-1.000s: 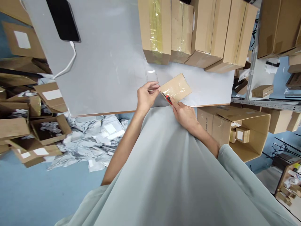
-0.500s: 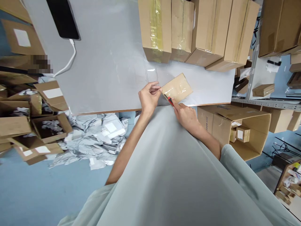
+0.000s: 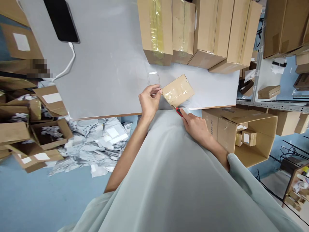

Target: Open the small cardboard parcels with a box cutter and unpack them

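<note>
A small taped cardboard box (image 3: 180, 90) lies tilted near the front edge of the grey table (image 3: 103, 71). My left hand (image 3: 149, 100) pinches the box's left corner between thumb and fingers. In my right hand (image 3: 196, 126) is a red and black utility knife (image 3: 179, 111), gripped with the index finger along its handle. The knife's tip is at the box's lower edge, close to its near side; whether the blade is in the cardboard I cannot tell. Clear tape glints on the upper face of the box.
Several taped cartons (image 3: 183, 35) line the table's back. A phone (image 3: 61, 21) with a white cable (image 3: 70, 62) lies at left. Crumpled grey mailing bags (image 3: 94, 145) and opened boxes cover the floor at left. At right, a large open carton (image 3: 256, 154) holds small boxes.
The knife and my right hand have moved along the box's lower edge, towards me and to the right. My left hand stays at the corner; the whole view has shifted slightly.
</note>
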The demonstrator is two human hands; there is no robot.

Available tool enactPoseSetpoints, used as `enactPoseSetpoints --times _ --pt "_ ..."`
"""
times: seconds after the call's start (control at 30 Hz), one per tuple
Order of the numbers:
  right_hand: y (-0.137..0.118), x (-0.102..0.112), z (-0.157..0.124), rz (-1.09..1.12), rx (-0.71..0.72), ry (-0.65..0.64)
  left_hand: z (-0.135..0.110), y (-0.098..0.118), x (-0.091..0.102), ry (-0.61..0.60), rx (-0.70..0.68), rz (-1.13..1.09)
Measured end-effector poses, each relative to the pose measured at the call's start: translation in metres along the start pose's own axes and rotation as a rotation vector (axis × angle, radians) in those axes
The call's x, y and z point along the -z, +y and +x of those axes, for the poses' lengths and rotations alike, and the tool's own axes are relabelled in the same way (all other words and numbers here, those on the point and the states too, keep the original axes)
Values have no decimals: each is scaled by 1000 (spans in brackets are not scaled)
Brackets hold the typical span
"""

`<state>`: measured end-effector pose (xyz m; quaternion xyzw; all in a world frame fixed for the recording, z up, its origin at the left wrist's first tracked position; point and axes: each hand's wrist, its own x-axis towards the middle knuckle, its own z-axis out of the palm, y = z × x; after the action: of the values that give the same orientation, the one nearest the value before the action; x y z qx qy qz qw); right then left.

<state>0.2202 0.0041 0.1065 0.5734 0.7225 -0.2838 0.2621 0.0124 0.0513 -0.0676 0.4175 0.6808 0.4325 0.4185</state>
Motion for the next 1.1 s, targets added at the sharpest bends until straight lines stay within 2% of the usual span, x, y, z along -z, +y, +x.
enactPoseSetpoints --times 0.07,0.13,0.2,0.27,0.4,0.5,0.63,0.77,0.9,1.1 --pt "11 -3 0 112 -14 132 -3 -1 -2 -8 -16 13" --pt "26 -7 6 253 -30 319 -9 -5 -5 -24 -22 9" --pt "42 -12 23 398 -30 483 -15 -13 -9 -51 -7 -25" --pt "55 -16 46 511 -1 566 -18 -22 -10 -85 21 -75" --pt "64 -23 92 606 76 580 -16 -38 -7 -153 35 -126" --pt "64 -31 107 604 71 594 -14 -39 -3 -160 26 -139" --pt "64 -37 108 617 72 621 -15 -34 0 -158 34 -163" --pt "65 -35 107 629 66 611 -19 -33 -5 -177 56 -141" --pt "68 -37 110 612 78 606 -22 -41 -11 -220 14 -105" --pt "72 -48 118 573 109 641 -21 -54 -12 -265 -13 -207"
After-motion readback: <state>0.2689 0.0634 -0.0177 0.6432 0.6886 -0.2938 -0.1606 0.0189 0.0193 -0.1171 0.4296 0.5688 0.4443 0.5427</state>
